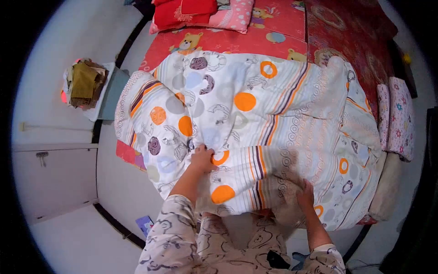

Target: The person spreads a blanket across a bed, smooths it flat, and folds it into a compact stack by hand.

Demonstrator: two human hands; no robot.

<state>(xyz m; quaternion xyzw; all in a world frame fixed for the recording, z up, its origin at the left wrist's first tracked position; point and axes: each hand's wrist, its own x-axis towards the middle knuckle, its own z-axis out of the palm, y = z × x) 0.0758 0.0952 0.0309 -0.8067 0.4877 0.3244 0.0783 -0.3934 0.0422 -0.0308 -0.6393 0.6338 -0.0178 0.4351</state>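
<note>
A white quilt (pixel 219 114) with orange dots, grey circles and stripes lies rumpled over the bed, its near edge hanging toward my legs. My left hand (pixel 203 159) pinches a fold of it near the middle of the near side. Farther right, my right hand (pixel 305 194) is at the near edge, fingers curled against the striped cloth, somewhat blurred. The cloth between the two hands is bunched and partly smeared by motion.
Red bear-print bedding (pixel 228 41) shows behind the quilt. A pink pillow (pixel 237 16) and red folded cloth (pixel 196 13) lie at the back. Folded floral bedding (pixel 400 118) is at right. Clothes (pixel 84 84) top a bin at left, near a cabinet (pixel 59 178).
</note>
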